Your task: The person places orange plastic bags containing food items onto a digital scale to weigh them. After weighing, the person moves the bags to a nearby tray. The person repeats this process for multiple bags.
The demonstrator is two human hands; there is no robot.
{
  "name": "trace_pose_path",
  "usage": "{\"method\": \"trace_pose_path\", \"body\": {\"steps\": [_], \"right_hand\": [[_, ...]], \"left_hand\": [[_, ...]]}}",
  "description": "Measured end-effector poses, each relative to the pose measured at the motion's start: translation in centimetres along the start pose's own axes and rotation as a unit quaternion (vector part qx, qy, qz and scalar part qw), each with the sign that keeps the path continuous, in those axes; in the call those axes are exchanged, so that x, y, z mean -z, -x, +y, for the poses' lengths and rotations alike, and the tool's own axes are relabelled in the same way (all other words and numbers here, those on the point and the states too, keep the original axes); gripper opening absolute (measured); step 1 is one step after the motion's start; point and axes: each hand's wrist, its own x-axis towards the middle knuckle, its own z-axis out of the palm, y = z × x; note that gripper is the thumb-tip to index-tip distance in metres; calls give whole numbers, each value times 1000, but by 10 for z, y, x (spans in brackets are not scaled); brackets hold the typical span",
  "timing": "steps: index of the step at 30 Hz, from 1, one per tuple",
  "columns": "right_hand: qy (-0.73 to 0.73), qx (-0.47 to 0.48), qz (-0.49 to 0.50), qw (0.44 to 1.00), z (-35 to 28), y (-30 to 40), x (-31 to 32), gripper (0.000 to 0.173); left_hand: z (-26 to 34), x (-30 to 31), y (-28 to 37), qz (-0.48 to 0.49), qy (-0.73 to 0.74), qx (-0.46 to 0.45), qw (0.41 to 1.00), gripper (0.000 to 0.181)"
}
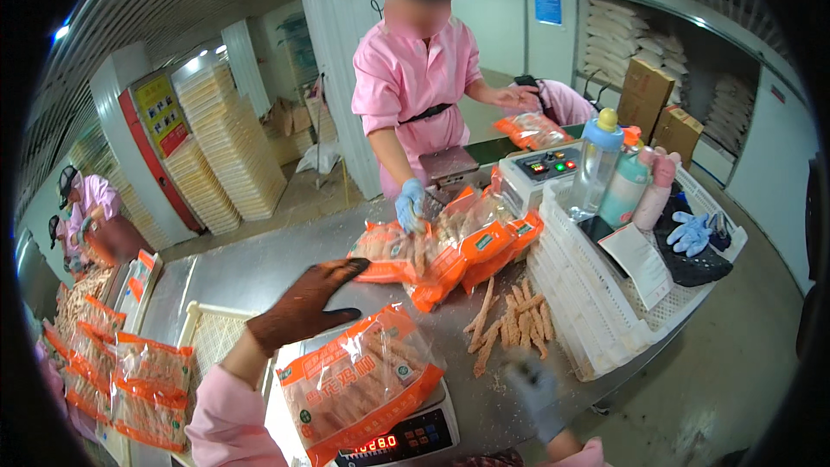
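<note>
My left hand [310, 301] wears a dark brown glove. Its thumb and fingers are spread, with nothing between them, above the table beside a filled orange-and-clear plastic bag [363, 383]. This bag of breaded strips lies on a digital scale [415, 438] with a lit red display. Blurred by motion, my right hand [537, 392] in a grey-blue glove is just below a loose pile of breaded strips [519, 318]; whether it holds anything cannot be made out. Beyond both hands, more filled bags [467, 250] lie together on the steel table [259, 246].
Across the table a co-worker's blue-gloved hand [411, 204] touches the bags. White plastic crates [583, 318] at right carry bottles [626, 188], a phone and papers. A sealing machine [538, 172] stands behind. Packed bags [152, 389] and a cream tray [217, 337] lie left.
</note>
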Motion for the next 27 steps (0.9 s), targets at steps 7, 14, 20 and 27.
{"method": "trace_pose_path", "body": {"steps": [7,14,20,27], "right_hand": [[-98,103,-32,989,14,-93,17,37],[102,189,-336,917,-24,-119,-91,47],[156,154,-400,890,17,-101,-143,64],[-161,-8,-408,898,-23,-98,-35,76]], "left_hand": [[40,14,92,138,-39,171,975,71],[92,-73,163,217,41,282,934,73],[82,-188,165,166,-205,262,928,60],[39,-164,202,206,-177,243,931,62]]}}
